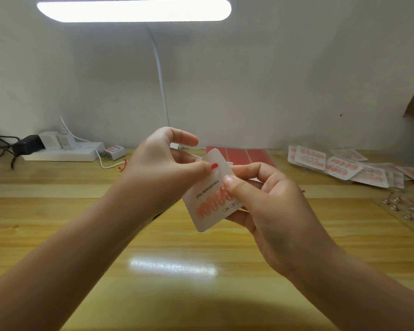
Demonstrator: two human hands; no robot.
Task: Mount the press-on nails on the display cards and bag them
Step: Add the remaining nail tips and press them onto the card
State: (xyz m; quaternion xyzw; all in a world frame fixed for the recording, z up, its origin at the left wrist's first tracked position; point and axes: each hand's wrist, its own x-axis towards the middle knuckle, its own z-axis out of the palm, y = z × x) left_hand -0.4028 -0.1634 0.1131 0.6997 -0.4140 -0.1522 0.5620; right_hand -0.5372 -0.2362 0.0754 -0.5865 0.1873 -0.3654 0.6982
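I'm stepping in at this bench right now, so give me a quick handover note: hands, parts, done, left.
Left hand: pinches a small red strip at the top of the display card.
Right hand: grips that card, held above the table.
Done: one row of pink nails on the held card; finished bagged cards piled far right.
Left: finish this card's upper half, then bag it. Red sheet lies behind the hands.

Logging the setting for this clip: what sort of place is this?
Probably a small home or workshop packing desk for press-on nails: a wooden table under a desk lamp, a pile of finished nail cards at the far right, and a power strip against the wall.
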